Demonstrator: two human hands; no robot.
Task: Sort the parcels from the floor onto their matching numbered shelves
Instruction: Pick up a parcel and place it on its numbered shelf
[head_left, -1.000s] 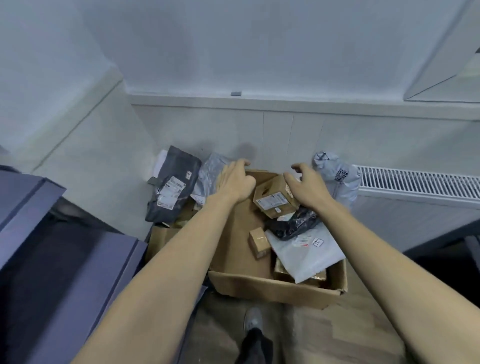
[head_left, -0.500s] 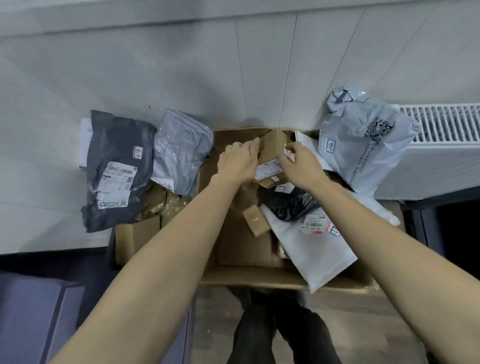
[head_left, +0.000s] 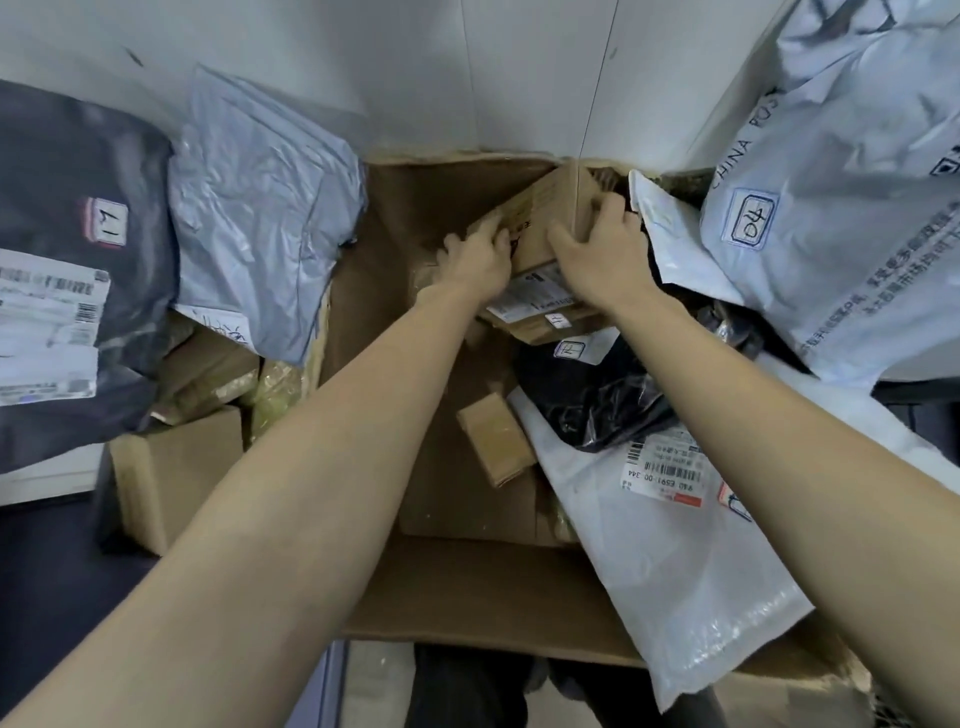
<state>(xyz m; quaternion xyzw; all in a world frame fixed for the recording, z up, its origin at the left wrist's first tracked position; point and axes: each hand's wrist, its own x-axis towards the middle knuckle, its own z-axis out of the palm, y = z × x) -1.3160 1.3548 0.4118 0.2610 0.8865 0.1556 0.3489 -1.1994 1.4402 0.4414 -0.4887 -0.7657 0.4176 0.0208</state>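
Nearest the camera, two bare forearms reach forward and down into a large open cardboard box (head_left: 467, 603) on the floor, its near flap spread flat toward the person. Draped over the box's right near edge lies a white poly mailer (head_left: 670, 571) with a barcode label, and a crumpled black plastic bag (head_left: 597, 400) sits on its upper end, carrying a small handwritten tag (the number is too blurred to read). Just left of the mailer, on the box's bare bottom, rests a small brown carton (head_left: 496, 439), tilted and apart from both hands. Farther in, against the far wall of the box, the left hand (head_left: 480, 260) and right hand (head_left: 597, 254) grip a brown cardboard parcel (head_left: 545, 218) from either side, fingers curled over its top edges; it is tipped up on end, with a white shipping label and a small numbered sticker showing on the face below the hands. Outside the box to the left, a grey poly mailer (head_left: 260, 208) leans against the white wall beside a black mailer (head_left: 67, 260) tagged "17", with brown cartons (head_left: 176, 462) beneath them. To the right, a large pale China Post bag (head_left: 841, 197) marked "40" leans by the box's far right corner.
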